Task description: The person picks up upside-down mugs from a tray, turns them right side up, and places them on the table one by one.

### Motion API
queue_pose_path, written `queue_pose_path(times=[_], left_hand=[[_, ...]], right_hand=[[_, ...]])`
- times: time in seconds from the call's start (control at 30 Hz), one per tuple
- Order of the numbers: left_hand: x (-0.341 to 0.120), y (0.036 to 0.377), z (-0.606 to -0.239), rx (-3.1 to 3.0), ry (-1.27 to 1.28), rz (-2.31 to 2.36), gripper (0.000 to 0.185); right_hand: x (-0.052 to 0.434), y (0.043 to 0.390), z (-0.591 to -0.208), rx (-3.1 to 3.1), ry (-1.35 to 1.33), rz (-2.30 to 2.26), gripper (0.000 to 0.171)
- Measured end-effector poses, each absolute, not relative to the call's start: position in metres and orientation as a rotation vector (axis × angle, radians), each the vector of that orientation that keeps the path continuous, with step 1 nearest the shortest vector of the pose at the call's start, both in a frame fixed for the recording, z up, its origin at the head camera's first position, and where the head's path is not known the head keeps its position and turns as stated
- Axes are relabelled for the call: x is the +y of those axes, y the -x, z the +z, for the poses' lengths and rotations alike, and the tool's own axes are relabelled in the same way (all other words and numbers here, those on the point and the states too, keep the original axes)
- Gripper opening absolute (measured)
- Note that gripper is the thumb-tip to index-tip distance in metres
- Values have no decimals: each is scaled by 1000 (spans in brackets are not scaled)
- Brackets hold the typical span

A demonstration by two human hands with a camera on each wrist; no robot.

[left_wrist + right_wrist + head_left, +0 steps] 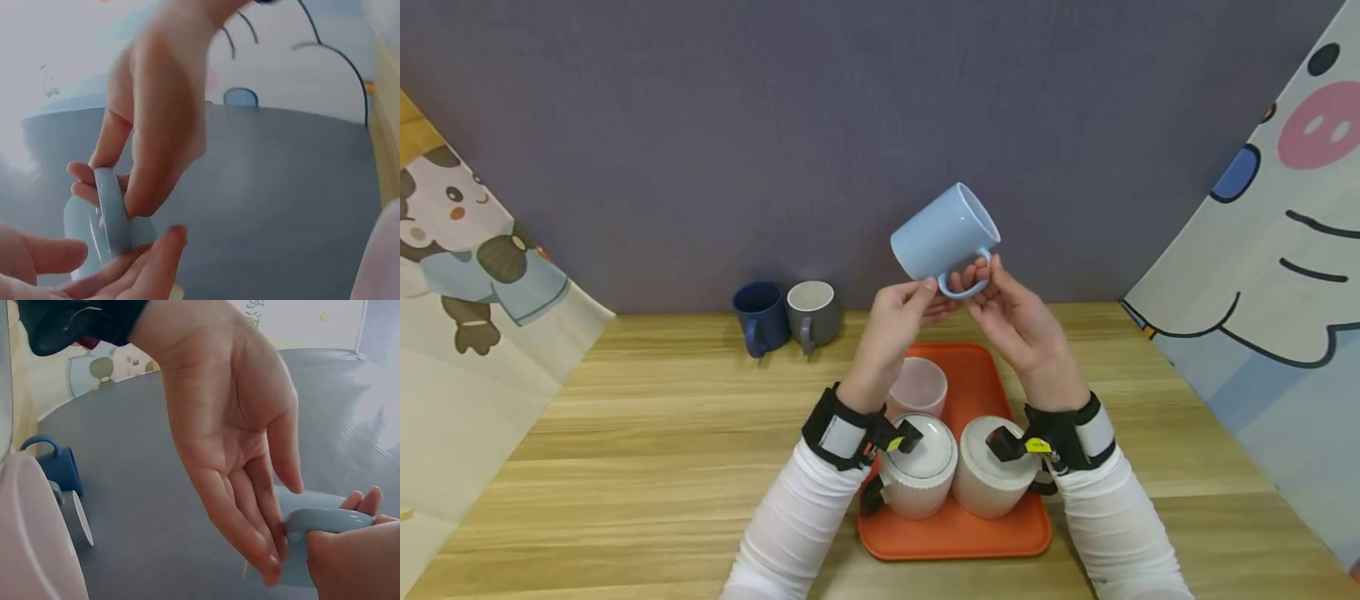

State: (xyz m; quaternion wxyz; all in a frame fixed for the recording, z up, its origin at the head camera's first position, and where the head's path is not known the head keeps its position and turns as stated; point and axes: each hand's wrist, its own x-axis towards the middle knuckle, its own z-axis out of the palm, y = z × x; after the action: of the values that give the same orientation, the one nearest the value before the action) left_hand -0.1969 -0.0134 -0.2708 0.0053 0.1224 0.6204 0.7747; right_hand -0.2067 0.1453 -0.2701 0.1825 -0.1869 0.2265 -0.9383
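A light blue mug (940, 233) is held up, tilted, above the back of the tray, its mouth toward the upper right and its handle underneath. My right hand (1026, 333) pinches the handle, thumb on one side and fingers on the other, as the left wrist view also shows. Against the mug's lower end, my left hand (887, 325) supports it with fairly straight fingers. In the right wrist view the left hand (231, 425) reaches down, fingertips touching the mug beside the handle, thumb standing apart from the fingers. Part of the mug is hidden behind hands in both wrist views.
Below the arms lies an orange tray (958, 542). It carries a pale pink cup (917, 387) and two white lidded mugs (917, 475) with black handles. A navy mug (762, 317) and a grey mug (814, 317) stand left, by the grey back wall (700, 150).
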Motion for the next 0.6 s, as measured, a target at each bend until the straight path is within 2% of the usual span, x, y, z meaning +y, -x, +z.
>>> queue_pose_path(times=[0.3,0.6], left_hand=[[-12,200,-274,1343,-112,2690,33],[-15,203,-275,1216,-56,2802,13]], right_hand=[[134,205,-277,823,599,-2623,27],[130,204,-280,873,574,-2601,24]])
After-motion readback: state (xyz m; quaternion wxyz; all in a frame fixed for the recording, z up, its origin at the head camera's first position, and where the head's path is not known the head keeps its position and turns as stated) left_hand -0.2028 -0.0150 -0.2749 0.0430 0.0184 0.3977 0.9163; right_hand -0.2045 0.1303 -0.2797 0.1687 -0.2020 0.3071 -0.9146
